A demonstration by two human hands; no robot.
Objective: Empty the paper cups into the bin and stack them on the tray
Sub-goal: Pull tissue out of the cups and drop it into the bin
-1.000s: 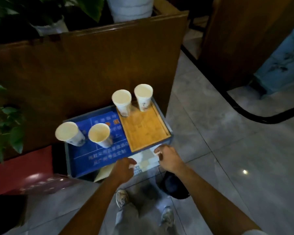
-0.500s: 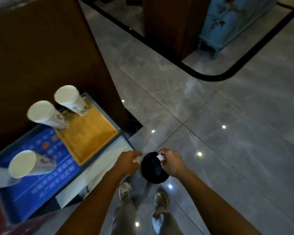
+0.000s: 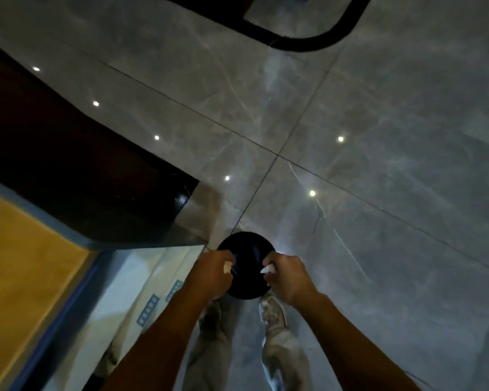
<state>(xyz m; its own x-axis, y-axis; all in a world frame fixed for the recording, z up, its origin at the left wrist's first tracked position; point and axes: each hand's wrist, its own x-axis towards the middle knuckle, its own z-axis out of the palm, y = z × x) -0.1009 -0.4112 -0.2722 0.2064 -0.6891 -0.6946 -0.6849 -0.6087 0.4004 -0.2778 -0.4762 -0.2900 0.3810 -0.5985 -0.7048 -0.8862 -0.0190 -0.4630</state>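
A round black bin [image 3: 247, 251] stands on the floor just in front of my feet. My left hand [image 3: 212, 273] is closed over its left rim, with a small white scrap showing between the fingers. My right hand [image 3: 287, 273] is closed over its right rim, also with a white scrap at the fingertips. The yellow wooden tray [image 3: 20, 258] fills the left edge of the view, on a blue board. No paper cup is in view.
A dark wooden partition [image 3: 76, 165] runs along the left. A white printed box [image 3: 136, 280] lies under the blue board. Grey glossy floor tiles [image 3: 378, 165] spread to the right. My shoes [image 3: 273, 309] stand under the bin.
The view has swung right and down, so the cups have left the frame. Both hands went from the table edge to the bin's rim and stay closed there.
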